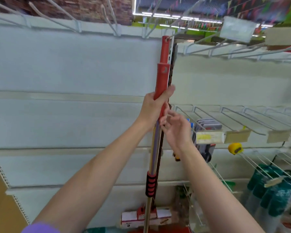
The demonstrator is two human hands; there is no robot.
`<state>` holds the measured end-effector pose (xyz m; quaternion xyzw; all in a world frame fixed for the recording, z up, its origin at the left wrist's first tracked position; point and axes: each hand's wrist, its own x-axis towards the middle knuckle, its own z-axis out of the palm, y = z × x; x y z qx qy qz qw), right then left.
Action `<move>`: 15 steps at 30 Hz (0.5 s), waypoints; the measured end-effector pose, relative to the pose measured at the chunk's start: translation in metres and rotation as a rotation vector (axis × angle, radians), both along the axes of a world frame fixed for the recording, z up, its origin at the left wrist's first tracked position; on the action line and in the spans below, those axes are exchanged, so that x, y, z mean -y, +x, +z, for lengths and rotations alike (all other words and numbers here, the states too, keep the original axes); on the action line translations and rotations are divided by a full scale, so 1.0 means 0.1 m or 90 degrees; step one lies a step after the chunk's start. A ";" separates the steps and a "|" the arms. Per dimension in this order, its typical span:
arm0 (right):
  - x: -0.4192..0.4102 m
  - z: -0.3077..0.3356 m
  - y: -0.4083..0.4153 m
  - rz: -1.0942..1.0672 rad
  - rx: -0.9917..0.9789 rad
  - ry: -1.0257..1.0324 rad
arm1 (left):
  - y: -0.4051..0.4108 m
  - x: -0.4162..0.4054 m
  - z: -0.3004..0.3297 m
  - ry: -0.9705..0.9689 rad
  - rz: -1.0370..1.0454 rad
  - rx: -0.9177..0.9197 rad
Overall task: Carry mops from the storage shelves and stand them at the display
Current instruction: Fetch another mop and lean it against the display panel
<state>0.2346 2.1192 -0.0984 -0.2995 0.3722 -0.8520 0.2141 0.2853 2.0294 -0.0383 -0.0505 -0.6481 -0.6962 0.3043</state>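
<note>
- Red mop handle [162, 78] stands upright against a white shelf upright [171, 47].
- Left hand [152, 109] grips its red sleeve.
- Right hand [175, 130], fingers loosely curled, touches the pole just below.

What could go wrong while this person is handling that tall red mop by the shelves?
The mop handle has its top right at a wire hook, so it might snag there when moved. Only the left hand grips it; the right hand is loose beside the pole, so the upright mop could tip. Swinging it might knock the hanging price tags.
</note>
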 end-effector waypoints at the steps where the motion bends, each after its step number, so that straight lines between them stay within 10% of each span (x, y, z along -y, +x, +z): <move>1: 0.01 0.13 0.00 -0.016 0.001 -0.031 | -0.02 0.00 0.00 -0.004 0.010 0.001; 15: 0.13 0.97 -0.17 -0.213 -0.361 0.146 | -0.26 -0.07 0.12 -0.124 0.180 0.036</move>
